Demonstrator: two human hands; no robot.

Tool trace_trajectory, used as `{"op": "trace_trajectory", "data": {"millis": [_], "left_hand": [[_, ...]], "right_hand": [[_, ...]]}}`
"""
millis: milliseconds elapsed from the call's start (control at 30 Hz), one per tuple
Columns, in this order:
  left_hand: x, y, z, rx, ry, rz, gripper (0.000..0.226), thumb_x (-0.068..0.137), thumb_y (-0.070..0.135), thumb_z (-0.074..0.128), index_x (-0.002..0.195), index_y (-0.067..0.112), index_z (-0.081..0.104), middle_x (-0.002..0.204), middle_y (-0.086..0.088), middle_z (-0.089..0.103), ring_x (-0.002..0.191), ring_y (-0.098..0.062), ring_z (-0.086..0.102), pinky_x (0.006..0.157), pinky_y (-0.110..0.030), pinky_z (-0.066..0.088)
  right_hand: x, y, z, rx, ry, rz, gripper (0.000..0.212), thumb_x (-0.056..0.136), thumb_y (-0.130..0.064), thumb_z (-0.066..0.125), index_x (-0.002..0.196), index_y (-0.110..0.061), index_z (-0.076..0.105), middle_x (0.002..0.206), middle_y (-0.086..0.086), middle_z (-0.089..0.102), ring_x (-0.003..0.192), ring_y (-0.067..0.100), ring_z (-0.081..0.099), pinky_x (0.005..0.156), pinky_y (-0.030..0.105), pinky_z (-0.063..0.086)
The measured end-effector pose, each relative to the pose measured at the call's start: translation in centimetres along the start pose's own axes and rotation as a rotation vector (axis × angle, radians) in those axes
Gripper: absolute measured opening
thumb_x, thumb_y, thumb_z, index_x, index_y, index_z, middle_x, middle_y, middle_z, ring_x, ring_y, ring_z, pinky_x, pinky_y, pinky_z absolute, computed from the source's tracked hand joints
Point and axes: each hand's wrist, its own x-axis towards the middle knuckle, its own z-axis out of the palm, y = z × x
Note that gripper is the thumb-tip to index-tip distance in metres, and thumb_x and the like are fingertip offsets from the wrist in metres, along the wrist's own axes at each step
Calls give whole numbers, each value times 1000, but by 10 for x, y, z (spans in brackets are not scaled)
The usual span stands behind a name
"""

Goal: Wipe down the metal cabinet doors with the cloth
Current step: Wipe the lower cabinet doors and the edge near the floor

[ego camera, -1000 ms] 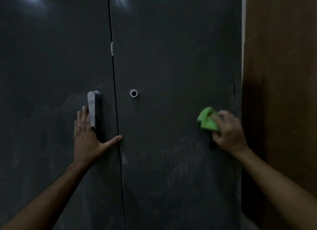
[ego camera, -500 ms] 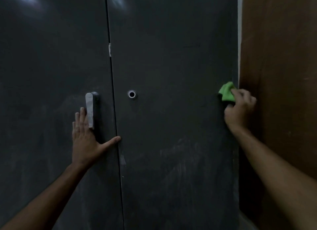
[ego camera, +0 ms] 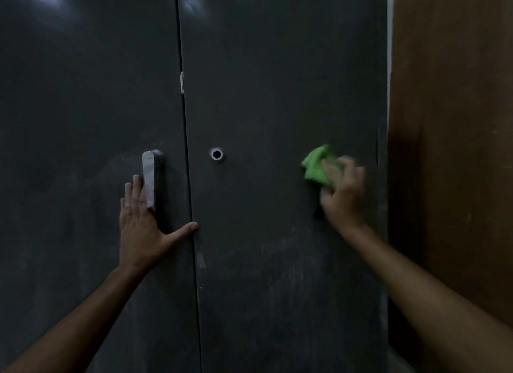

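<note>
Pressing flat on the dark grey metal left cabinet door (ego camera: 83,150), left hand (ego camera: 140,228) has fingers straight and spread wide, fingertips beside the pale grey upright lever handle (ego camera: 149,178), thumb tip reaching the centre seam. Right hand (ego camera: 342,197), motion-blurred, grips a crumpled bright green cloth (ego camera: 315,165) against the dark grey metal right cabinet door (ego camera: 277,81), approx mid-height, nearer its right edge than the seam. Round silver keyhole (ego camera: 216,154) sits near the seam on the right door, well apart from cloth. Whitish smears on lower part of right door. Brown wooden panel (ego camera: 449,150) adjoins cabinet's right side
</note>
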Motion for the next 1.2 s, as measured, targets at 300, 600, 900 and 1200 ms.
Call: {"op": "trace_trajectory", "data": {"millis": [300, 600, 900, 1200], "left_hand": [[1, -4, 4, 11, -1, 23, 145, 61, 89, 69, 167, 30, -11, 174, 16, -17, 161, -11, -16, 132, -36, -5], [0, -2, 1, 34, 5, 39, 144, 65, 89, 67, 168, 24, -9, 176, 10, -14, 162, -13, -15, 133, -41, -1], [2, -19, -11, 64, -103, 174, 136, 69, 82, 63, 168, 13, 0, 177, -3, -8, 163, -18, -11, 133, -51, 9], [2, -29, -18, 110, -150, 259, 135, 74, 84, 60, 167, 8, -3, 176, -6, -11, 163, -19, -13, 133, -49, 9]], "right_hand": [[35, -32, 7, 98, 91, 125, 52, 75, -6, 72, 128, -8, 67, 118, 22, 55, 102, 43, 53, 90, 49, 48], [-47, -109, 31, 141, -321, -529, 55, 66, -9, 80, 121, -9, 71, 113, 19, 61, 88, 38, 60, 72, 48, 54], [-27, -223, 60, 4, -400, -778, 44, 87, -15, 61, 131, -16, 60, 123, 13, 53, 99, 31, 53, 77, 43, 47], [-23, -238, 69, 3, -391, -811, 38, 87, -18, 60, 124, -13, 63, 119, 13, 55, 93, 29, 54, 73, 40, 48]]}}
